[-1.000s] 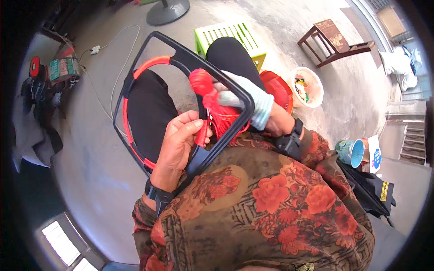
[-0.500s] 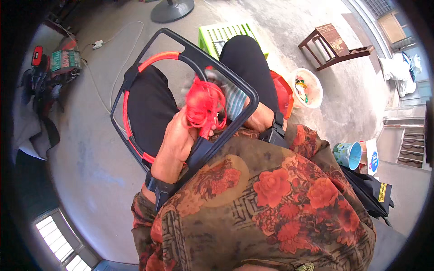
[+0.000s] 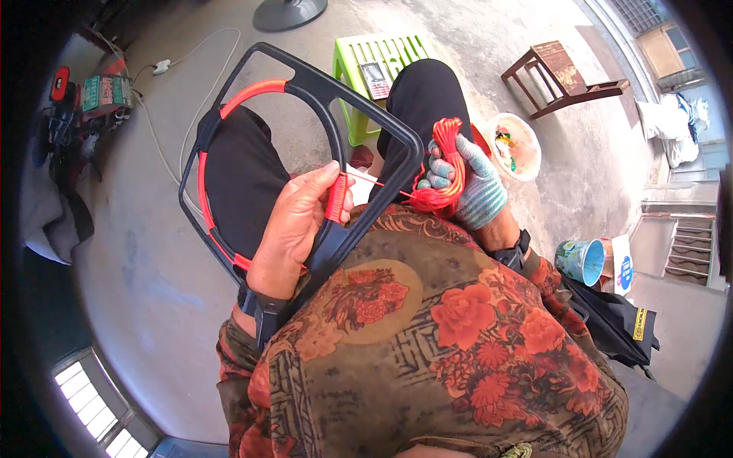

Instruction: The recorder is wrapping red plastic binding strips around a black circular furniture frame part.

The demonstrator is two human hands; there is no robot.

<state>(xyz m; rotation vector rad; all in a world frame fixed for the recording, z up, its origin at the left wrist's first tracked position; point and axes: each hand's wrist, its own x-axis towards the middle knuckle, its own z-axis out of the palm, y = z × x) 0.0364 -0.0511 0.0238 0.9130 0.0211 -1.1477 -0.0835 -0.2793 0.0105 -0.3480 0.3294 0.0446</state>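
A black rectangular frame [image 3: 366,104] with an inner ring lies tilted across my lap. Red cord is wound round parts of the ring, including a short wrapped section [image 3: 335,200] where my bare left hand [image 3: 286,233] closes thumb and fingers on it. In my right hand [image 3: 483,195], in a blue-and-white striped glove, is a looped bundle of red cord [image 3: 447,137]. A thin strand runs from the wrapped section over the frame's near right side to that bundle. My left fingertips behind the ring are partly hidden.
A green slatted stool [image 3: 350,57] ahead of my knees carries a phone-like device [image 3: 375,80]. To the right stand a white bucket [image 3: 527,130] with scraps and a wooden stool [image 3: 561,69]. A blue bin [image 3: 584,259] is nearer. White cable [image 3: 233,57] crosses the floor at left.
My right hand has moved right, out from over the frame, carrying the cord bundle. A strand now stretches between bundle and ring. My left hand stays at the ring, its wrapped section now visible.
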